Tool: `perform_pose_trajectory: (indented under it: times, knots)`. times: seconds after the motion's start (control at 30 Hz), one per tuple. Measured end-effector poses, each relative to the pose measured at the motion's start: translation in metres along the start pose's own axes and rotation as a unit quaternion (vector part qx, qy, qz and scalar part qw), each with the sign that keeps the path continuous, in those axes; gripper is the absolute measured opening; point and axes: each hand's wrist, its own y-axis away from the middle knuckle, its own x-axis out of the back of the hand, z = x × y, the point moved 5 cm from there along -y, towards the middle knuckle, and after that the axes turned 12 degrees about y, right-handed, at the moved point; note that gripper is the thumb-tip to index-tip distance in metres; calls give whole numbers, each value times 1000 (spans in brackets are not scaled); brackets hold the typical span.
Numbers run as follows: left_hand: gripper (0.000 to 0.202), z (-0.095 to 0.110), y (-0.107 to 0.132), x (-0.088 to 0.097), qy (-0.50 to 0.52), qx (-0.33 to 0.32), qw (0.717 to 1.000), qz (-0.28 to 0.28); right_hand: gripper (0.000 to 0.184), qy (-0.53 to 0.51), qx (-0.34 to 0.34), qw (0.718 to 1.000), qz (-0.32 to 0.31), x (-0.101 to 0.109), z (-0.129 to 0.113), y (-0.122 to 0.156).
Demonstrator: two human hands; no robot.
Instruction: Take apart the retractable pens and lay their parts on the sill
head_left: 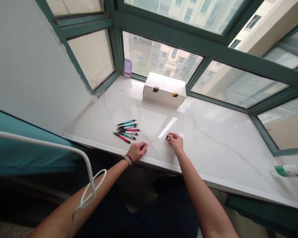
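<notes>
Near the front edge of the sill, my left hand (pixel 137 151) is closed around a pen body, of which a little red shows between the fingers. A thin refill (pixel 150 142) sticks out of it toward the right. My right hand (pixel 175 142) pinches a short black pen part (pixel 167 137), held just apart from the refill. Left of my hands lie several click pens (pixel 127 130) in a loose fan, with teal, red and white barrels and black grips. My fingers hide most of the pen body.
A white box (pixel 164 96) with black and yellow tape tabs stands against the window. A purple pack (pixel 127 68), blurred out, leans in the far left corner. A green and white container (pixel 289 171) lies at the right. A white cable (pixel 88 165) loops over my left forearm.
</notes>
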Motion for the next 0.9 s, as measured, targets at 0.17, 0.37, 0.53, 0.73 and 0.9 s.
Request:
perform_pose_trajectory:
  times: [0.17, 0.37, 0.53, 0.73, 0.9]
  knots:
    - [25, -1, -1, 1, -1, 2, 1000, 13, 30, 119, 36, 992, -4, -5, -20, -50]
    - [24, 0, -1, 2, -3, -5, 1000, 11, 24, 260, 94, 960, -33, -25, -33, -79]
    - [23, 0, 0, 2, 0, -4, 1000, 15, 28, 270, 100, 957, -34, -24, -31, -76]
    - [26, -2, -1, 3, 1, 5, 1000, 12, 30, 226, 91, 970, -28, -20, -32, -71]
    - [27, -2, -1, 3, 0, 3, 1000, 16, 26, 189, 83, 978, -19, -15, -31, -65]
